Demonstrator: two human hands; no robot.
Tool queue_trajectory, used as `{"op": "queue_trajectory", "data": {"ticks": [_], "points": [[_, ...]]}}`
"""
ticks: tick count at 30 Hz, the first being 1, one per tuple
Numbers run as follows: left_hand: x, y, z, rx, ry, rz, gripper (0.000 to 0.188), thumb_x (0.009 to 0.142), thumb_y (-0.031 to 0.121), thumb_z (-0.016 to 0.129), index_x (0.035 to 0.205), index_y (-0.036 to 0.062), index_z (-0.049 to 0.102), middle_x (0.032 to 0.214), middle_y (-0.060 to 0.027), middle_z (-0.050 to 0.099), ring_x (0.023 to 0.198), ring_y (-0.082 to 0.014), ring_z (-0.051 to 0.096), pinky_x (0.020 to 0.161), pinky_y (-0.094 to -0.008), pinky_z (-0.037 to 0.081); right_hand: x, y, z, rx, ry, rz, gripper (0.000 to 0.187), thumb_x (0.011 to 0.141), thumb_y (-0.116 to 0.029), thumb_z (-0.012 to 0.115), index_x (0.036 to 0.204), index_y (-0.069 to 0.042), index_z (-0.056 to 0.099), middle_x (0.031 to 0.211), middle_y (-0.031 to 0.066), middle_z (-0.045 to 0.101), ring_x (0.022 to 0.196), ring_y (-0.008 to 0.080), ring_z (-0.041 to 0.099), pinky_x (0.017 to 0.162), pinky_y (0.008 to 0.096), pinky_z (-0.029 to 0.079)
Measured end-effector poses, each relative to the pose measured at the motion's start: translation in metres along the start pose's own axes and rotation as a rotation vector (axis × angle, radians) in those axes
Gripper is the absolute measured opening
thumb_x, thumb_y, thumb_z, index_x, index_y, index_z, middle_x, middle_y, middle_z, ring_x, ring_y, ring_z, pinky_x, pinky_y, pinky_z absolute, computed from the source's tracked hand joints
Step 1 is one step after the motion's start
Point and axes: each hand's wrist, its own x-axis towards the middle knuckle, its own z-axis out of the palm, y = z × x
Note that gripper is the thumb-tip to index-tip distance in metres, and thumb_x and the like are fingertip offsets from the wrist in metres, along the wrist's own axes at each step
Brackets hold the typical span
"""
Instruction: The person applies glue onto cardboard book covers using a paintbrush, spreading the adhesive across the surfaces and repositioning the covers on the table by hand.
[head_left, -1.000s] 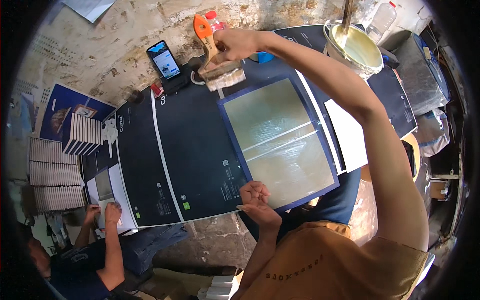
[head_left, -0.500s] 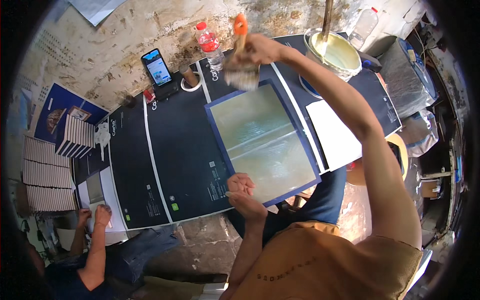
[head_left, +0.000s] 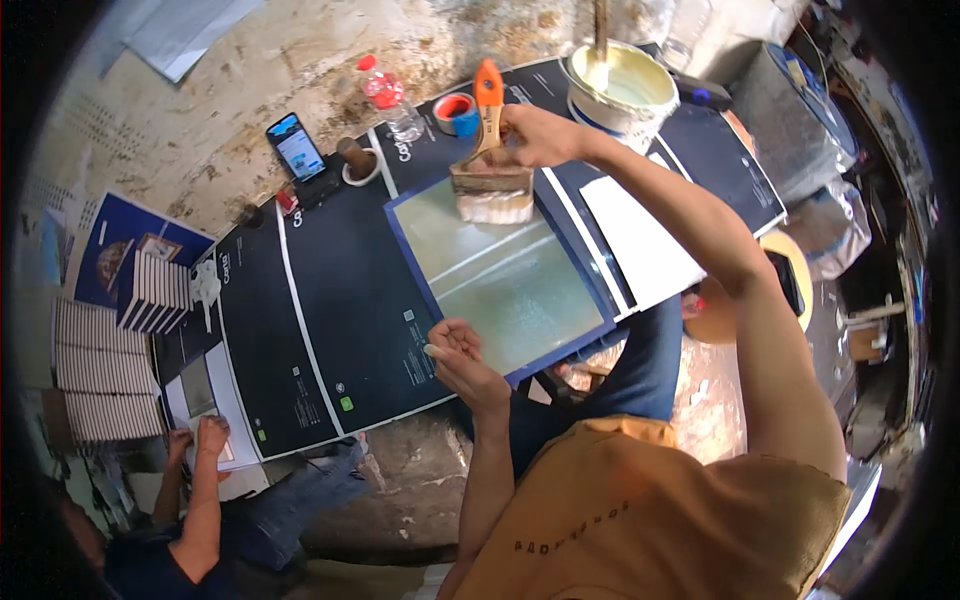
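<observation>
My right hand (head_left: 543,136) is closed around the wooden handle of a wide flat paintbrush (head_left: 490,125), whose handle end is orange. Its pale, wet-looking bristles hang down over the far part of a blue-bordered panel (head_left: 515,300); whether they touch it I cannot tell. The panel's grey-beige middle is glossy, with a light seam across it. At the panel's near left corner is my left hand (head_left: 465,365), palm up, fingers loosely curled and apart, with nothing visible in it. Beyond my right hand stands a bucket of cream-coloured paste (head_left: 625,85) with a stick in it.
On the black table (head_left: 340,290) are a phone (head_left: 297,148), a plastic bottle (head_left: 395,105), a tape roll (head_left: 457,114) and a white sheet (head_left: 640,240). Book stacks (head_left: 108,375) stand at the left, where another person's hands (head_left: 205,435) work over paper.
The brush has come down from above the panel's far edge to over its far part, its bristles now pointing downward. My left hand remains palm up. The whole view has shifted slightly.
</observation>
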Motion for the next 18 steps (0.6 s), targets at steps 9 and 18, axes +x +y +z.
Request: {"op": "queue_trajectory", "data": {"ticks": [9,18], "points": [[-0.002,-0.002,-0.009,0.001,0.058,0.042,0.073,0.103,0.064,0.012,0.093,0.0063,0.056,0.065,0.0024,0.045,0.058,-0.0069,0.036,0.055,-0.0205,0.028,-0.079,-0.045,0.001,-0.070,0.118,0.158,0.033,0.084,-0.033,0.072,0.089,-0.001,0.069,0.076,0.0201,0.068,0.072,0.0377,0.069,0.067,0.0441,0.054],[0.001,-0.007,-0.001,-0.008,0.077,0.039,0.073,0.103,0.062,0.010,0.101,0.0024,0.053,0.069,-0.0014,0.046,0.062,-0.0090,0.036,0.058,-0.0225,0.029,-0.105,-0.116,0.074,0.134,0.619,0.421,0.024,0.087,-0.023,0.070,0.089,0.001,0.073,0.075,0.0168,0.070,0.064,0.0212,0.067,0.061,0.0369,0.052]]}}
